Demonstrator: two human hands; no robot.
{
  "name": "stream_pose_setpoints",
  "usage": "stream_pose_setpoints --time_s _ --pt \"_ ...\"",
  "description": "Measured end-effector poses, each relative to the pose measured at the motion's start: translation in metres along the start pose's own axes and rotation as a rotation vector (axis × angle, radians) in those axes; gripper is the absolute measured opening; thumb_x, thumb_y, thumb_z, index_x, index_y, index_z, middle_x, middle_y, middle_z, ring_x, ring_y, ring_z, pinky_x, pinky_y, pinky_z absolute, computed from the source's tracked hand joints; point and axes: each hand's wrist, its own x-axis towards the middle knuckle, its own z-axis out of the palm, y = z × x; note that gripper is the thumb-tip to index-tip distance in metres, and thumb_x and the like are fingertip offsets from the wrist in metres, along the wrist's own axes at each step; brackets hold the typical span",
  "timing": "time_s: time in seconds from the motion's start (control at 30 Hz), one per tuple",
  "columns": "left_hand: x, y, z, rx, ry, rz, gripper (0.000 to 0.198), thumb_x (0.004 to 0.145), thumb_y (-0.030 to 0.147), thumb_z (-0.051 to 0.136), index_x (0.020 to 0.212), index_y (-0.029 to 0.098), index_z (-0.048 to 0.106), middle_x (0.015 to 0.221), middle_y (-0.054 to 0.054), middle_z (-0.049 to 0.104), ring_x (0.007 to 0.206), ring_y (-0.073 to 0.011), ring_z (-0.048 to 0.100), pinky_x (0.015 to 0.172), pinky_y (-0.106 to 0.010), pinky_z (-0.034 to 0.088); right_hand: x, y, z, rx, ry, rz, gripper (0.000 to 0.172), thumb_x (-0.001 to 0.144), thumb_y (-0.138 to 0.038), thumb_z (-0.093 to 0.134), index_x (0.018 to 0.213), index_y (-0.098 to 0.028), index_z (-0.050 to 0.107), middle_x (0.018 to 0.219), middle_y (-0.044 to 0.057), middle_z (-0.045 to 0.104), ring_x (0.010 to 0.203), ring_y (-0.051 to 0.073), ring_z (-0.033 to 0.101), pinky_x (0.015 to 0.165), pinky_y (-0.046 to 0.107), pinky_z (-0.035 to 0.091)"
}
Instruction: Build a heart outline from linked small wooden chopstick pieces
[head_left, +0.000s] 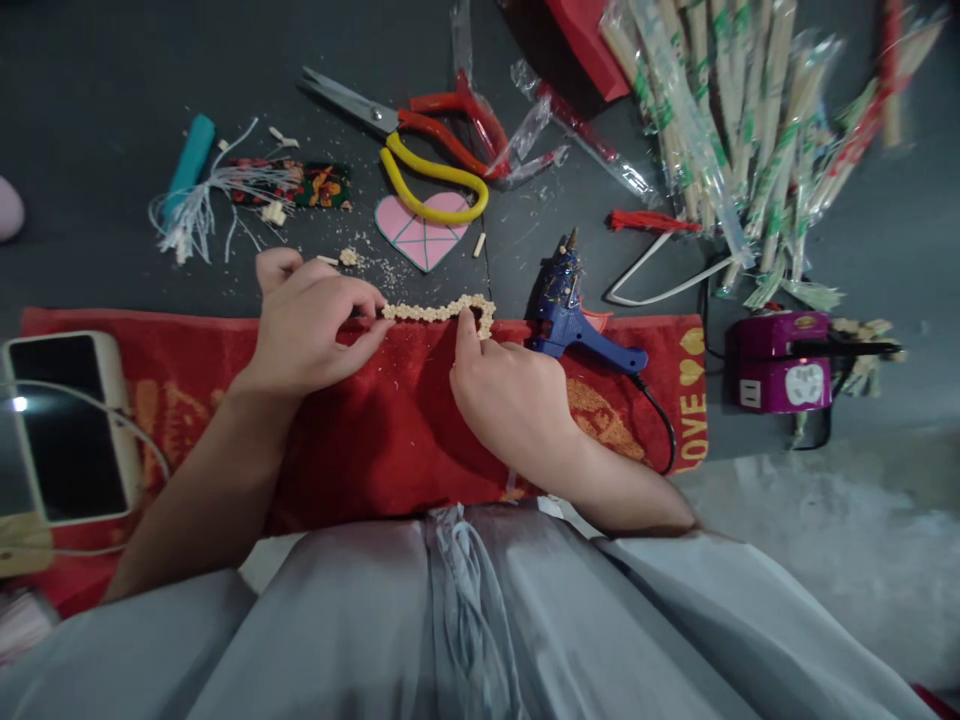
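Observation:
A narrow, bumpy beige strip (427,312), made of small pale pieces, lies along the towel's far edge, its right end curled into a hook. My left hand (311,320) pinches the strip's left end between thumb and fingertips. At the curled end, my right hand (514,395) presses the strip with its index finger, which sits inside the bend; the other fingers are folded under and partly hidden. Just right of that hand, a blue glue gun (562,310) rests with its nozzle pointing away from me. Beyond the strip is a pink paper heart (420,230) with drawn lines.
Scissors (390,125) with orange and yellow handles overlap the heart. Bundles of wrapped chopsticks (750,130) lie at the back right, near a purple box (784,362). A phone (71,425) with a cable rests on the red towel (375,430). White strings (202,205) lie back left.

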Motion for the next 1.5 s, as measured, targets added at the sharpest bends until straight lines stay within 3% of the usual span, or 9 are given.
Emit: stream_pose_setpoints --time_s 0.17,0.37,0.5,0.87,1.5 --pt "0.001 0.002 -0.002 0.005 -0.026 -0.007 0.022 0.096 0.046 0.057 0.082 0.029 0.059 0.083 0.006 0.073 0.078 -0.0186 0.061 0.097 -0.048 0.033 -0.006 0.0 -0.001 0.023 0.039 -0.105 0.054 0.1 -0.01 0.035 0.152 -0.005 0.049 0.091 0.014 0.079 0.08 0.02 0.076 0.052 0.028 0.042" --pt "0.003 0.006 -0.006 0.017 -0.062 -0.065 0.019 0.094 0.044 0.057 0.081 0.03 0.058 0.082 0.007 0.074 0.079 -0.0201 0.062 0.098 -0.048 0.034 -0.009 -0.002 0.006 0.008 0.036 -0.435 0.051 0.1 -0.006 0.034 0.147 -0.007 0.053 0.089 0.013 0.078 0.085 0.02 0.076 0.054 0.029 0.04" --pt "0.004 0.006 -0.006 0.023 -0.057 -0.061 0.021 0.094 0.043 0.058 0.078 0.029 0.056 0.082 0.007 0.074 0.08 -0.0197 0.062 0.097 -0.048 0.034 -0.008 -0.004 0.009 0.012 0.046 -0.562 0.045 0.101 -0.005 0.036 0.142 -0.007 0.056 0.088 0.011 0.077 0.084 0.019 0.075 0.054 0.03 0.037" --pt "0.002 0.005 -0.004 0.045 -0.053 -0.056 0.022 0.094 0.044 0.057 0.079 0.028 0.056 0.083 0.006 0.074 0.08 -0.0178 0.062 0.098 -0.049 0.037 -0.008 -0.002 0.008 0.049 -0.004 -0.669 0.03 0.099 -0.005 0.042 0.115 -0.009 0.067 0.084 0.01 0.077 0.079 0.02 0.073 0.053 0.031 0.028" --pt "0.004 0.009 -0.007 -0.007 -0.118 -0.101 0.023 0.094 0.043 0.055 0.079 0.026 0.057 0.081 0.002 0.071 0.083 -0.0222 0.059 0.1 -0.055 0.035 -0.005 -0.004 0.011 0.041 0.001 -0.681 0.028 0.1 -0.005 0.041 0.106 -0.011 0.067 0.081 0.01 0.077 0.078 0.021 0.075 0.051 0.032 0.021"
